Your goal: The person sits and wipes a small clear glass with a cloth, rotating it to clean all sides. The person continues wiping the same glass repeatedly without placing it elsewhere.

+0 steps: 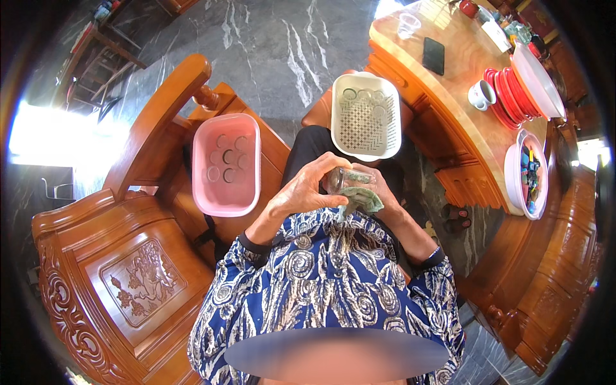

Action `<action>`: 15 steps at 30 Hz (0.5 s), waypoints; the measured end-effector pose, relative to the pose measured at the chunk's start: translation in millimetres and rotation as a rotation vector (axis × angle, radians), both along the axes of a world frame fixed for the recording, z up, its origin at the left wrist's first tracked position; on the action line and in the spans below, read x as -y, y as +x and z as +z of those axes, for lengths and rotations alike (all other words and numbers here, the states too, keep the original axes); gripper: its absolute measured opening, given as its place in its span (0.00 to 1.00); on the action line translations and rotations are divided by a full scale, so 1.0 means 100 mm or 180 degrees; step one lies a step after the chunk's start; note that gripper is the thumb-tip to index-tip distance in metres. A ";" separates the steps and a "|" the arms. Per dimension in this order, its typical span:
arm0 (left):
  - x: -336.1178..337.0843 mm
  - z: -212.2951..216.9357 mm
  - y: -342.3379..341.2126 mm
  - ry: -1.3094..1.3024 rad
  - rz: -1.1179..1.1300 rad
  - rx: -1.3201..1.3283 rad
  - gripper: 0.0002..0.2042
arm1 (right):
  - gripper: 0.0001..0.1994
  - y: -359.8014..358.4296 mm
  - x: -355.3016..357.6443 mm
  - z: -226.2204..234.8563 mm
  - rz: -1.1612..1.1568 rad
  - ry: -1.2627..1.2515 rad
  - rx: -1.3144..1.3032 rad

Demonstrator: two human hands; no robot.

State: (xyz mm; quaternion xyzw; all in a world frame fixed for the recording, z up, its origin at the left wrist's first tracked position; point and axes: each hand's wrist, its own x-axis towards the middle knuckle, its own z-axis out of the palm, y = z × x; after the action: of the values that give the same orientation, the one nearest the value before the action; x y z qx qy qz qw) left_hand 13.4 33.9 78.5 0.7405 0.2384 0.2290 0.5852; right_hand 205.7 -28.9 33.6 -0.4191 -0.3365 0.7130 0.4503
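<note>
In front of my lap, my left hand point(307, 187) has its fingers and thumb wrapped round a clear drinking glass point(335, 179), which lies tilted on its side. My right hand point(384, 191) is closed on a crumpled green cloth point(362, 200) pressed against the glass. The cloth and fingers hide part of the glass. To the left stands a pink plastic basin point(224, 204) with several glasses point(228, 156) inside. Beyond my hands, a white perforated basket point(364, 131) holds several upright glasses point(364, 96) near its far end.
At right, a wooden table point(443, 96) bears a phone point(434, 56), a white mug point(481, 95), red stacked dishes point(507, 96) and a pale tub of small dark items point(513, 173). A carved wooden chair point(122, 224) stands at left. Slippers point(455, 218) lie under the table's edge.
</note>
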 end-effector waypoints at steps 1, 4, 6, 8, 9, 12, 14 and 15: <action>0.00 -0.01 0.03 0.0337 -0.0020 0.0159 0.27 | 0.15 -0.01 0.02 0.07 -0.0031 -0.0148 -0.0295; 0.02 0.00 0.06 0.0561 -0.0114 0.0267 0.30 | 0.17 0.01 0.05 0.10 -0.0045 -0.0254 -0.0667; 0.05 -0.01 0.08 0.0471 -0.0072 0.0311 0.32 | 0.16 0.02 0.07 0.04 -0.0158 -0.0255 -0.0583; 0.08 -0.11 0.09 -0.0013 0.0184 0.0374 0.34 | 0.15 0.06 0.10 0.04 -0.0194 -0.0285 -0.0861; 0.10 -0.17 0.09 -0.0260 0.0316 0.0404 0.35 | 0.15 0.08 0.11 0.04 -0.0209 -0.0305 -0.0999; 0.11 -0.28 0.07 -0.0346 0.0549 0.0164 0.34 | 0.13 0.12 0.15 0.12 -0.0477 0.0143 -0.0442; 0.11 -0.34 0.05 -0.0783 0.0288 0.0404 0.27 | 0.13 0.18 0.15 0.17 -0.0488 0.0611 0.0440; 0.12 -0.30 0.06 -0.1150 0.0120 0.0619 0.26 | 0.12 0.18 0.14 0.13 -0.0560 0.1086 0.0978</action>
State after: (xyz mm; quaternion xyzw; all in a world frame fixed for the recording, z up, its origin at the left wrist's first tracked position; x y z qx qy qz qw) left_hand 19.6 22.4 48.6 0.5933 0.2318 0.2638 0.7243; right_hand 223.7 -43.2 46.5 -0.4682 -0.4789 0.5317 0.5184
